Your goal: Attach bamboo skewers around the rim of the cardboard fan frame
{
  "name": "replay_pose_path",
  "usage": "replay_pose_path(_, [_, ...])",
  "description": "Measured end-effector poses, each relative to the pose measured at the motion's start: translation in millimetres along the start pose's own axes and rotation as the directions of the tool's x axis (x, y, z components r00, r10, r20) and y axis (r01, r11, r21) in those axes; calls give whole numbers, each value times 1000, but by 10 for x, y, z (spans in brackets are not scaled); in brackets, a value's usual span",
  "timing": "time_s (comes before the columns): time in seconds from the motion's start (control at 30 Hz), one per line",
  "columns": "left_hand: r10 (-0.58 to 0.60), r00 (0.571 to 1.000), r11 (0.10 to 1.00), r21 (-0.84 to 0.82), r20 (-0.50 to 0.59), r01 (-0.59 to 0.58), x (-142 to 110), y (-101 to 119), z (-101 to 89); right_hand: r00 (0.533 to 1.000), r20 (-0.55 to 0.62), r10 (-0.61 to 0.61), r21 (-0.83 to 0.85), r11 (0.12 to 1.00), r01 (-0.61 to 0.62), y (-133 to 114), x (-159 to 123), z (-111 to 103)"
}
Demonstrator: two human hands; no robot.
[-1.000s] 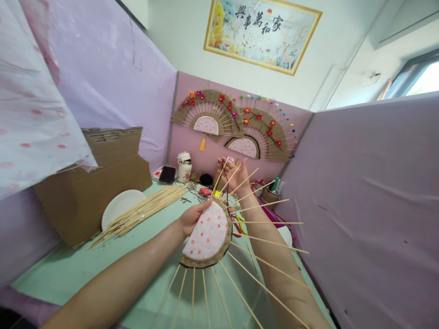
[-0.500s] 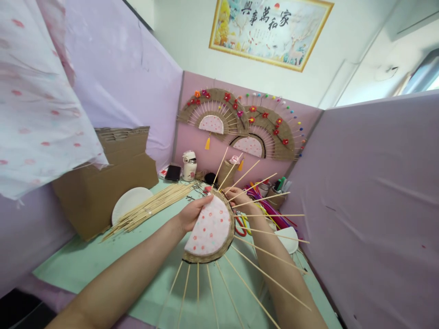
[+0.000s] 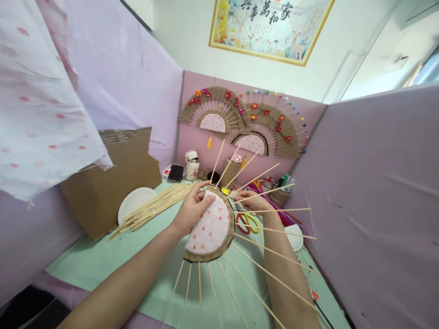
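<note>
My left hand [image 3: 194, 208] grips a half-round fan piece [image 3: 209, 228] by its straight edge, thumb on the dotted cloth, fingers behind. The piece is covered in white cloth with pink dots, rimmed with woven brown twine and a black outer edge. Several thin bamboo sticks [image 3: 272, 210] fan out from the rim. Just beyond the upper right rim, behind the sticks, my right hand [image 3: 253, 201] is closed in a pinch on what looks like a thin black cord running toward the rim. Its fingertips are partly hidden by sticks.
On the green table lie a bundle of bamboo sticks [image 3: 154, 208], a white paper plate [image 3: 135, 201], scissors [image 3: 243, 224] and a phone [image 3: 176, 172]. A bottle [image 3: 192, 167] stands behind. Cardboard [image 3: 109, 183] leans at left. Finished fans [image 3: 288, 132] hang on the pink partition.
My right hand has moved right, away from the rim. My left hand has shifted up the straight edge, its fingers now reaching the top corner. The view has shifted slightly.
</note>
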State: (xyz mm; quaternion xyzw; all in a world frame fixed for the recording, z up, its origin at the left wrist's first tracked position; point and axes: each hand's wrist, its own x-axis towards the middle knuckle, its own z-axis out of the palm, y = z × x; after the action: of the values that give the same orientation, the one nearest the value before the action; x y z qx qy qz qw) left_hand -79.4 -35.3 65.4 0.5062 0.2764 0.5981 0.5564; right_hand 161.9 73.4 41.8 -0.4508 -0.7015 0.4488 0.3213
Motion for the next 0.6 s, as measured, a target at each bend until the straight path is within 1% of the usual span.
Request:
replay_pose_path(0.13, [28, 998, 998, 50, -52, -25, 6, -20, -38, 1000, -18, 7, 108, 994, -5, -22, -47, -88])
replay_pose_path(0.27, [24, 998, 996, 82, -52, -20, 42, -12, -68, 997, -71, -7, 265, 964, 26, -51, -82, -113])
replay_pose_path(0.33, [12, 999, 995, 102, -44, -8, 66, -5, -76, 990, -138, -33, 335, 939, 79, -68, -76, -109])
replay_pose_path(0.47, [-26, 999, 990, 137, -26, 29, 100, -26, -77, 949, -286, -131, 463, 849, 256, -119, -27, -118])
replay_pose_path(0.53, [-56, 998, 989, 138, -26, 60, 105, -52, -67, 936, -313, -159, 494, 815, 304, -154, 14, -151])
replay_pose_path(0.6, [-82, 996, 988, 131, -29, 86, 102, -79, -52, 942, -292, -164, 506, 810, 298, -196, 70, -216])
